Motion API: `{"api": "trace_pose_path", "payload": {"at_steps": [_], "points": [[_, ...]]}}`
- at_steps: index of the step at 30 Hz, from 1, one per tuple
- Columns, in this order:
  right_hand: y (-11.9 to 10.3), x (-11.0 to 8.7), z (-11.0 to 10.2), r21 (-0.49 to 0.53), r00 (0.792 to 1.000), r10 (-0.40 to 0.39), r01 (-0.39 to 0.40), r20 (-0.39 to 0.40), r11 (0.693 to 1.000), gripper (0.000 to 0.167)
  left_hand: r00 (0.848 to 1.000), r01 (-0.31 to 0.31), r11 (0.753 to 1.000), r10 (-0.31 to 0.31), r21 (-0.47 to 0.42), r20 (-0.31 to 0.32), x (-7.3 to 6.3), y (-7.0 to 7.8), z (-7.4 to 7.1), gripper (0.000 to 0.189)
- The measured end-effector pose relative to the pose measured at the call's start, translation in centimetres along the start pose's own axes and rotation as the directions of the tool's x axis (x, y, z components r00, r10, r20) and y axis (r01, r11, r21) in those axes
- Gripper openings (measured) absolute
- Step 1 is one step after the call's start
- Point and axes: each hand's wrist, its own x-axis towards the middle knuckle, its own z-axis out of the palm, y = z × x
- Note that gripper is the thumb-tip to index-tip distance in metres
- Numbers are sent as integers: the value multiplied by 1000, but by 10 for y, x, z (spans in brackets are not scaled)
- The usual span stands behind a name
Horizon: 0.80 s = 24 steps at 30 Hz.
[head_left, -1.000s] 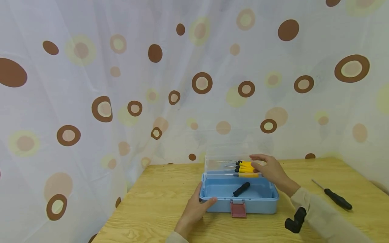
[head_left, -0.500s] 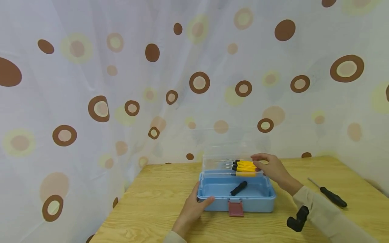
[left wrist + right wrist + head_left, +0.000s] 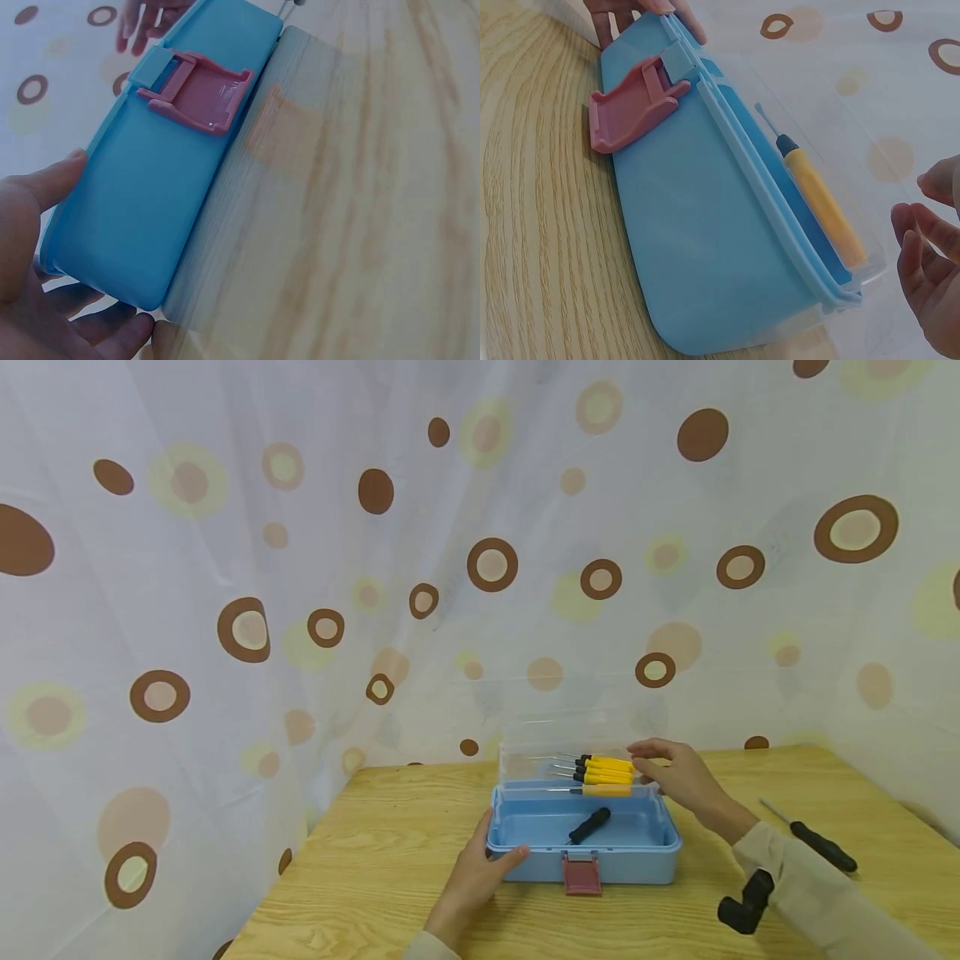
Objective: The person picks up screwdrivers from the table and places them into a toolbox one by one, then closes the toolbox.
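A blue toolbox (image 3: pixel 622 866) stands on the table with its clear lid (image 3: pixel 514 764) swung back. Several yellow-handled screwdrivers (image 3: pixel 607 770) lie side by side at the clear lid, one visible close up as a yellow screwdriver (image 3: pixel 821 202) in the right wrist view. Inside the toolbox lies a black-handled screwdriver (image 3: pixel 589 825). My left hand (image 3: pixel 472 877) grips the toolbox's left end, thumb at the front rim and fingers round the side and bottom corner. My right hand (image 3: pixel 678 779) hovers by the lid's right end, fingers loosely bent, holding nothing; whether it touches the lid is unclear.
Another black-handled screwdriver (image 3: pixel 823 846) lies on the wooden table (image 3: pixel 390 827) to the right. A pink clasp (image 3: pixel 582 875) hangs undone at the toolbox's front. Behind the table hangs a spotted curtain (image 3: pixel 427 527). A black bracket (image 3: pixel 746 903) sits at my right wrist.
My right hand has drawn slightly right, away from the yellow screwdriver handles, which stay at the lid. My left hand keeps its grip on the toolbox. The head view has shifted a little.
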Motion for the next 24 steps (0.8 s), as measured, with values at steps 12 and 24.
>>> {"api": "trace_pose_path", "payload": {"at_steps": [12,24], "points": [[6,-8,-16,-4,1000,-22,22,9,1000,44,1000,-5,1000,5,0,-1,0,1,-1,99],[23,-29,-45,-34,999,-32,32,1,999,48,1000,-8,1000,8,10,-13,2,-3,0,99]]}}
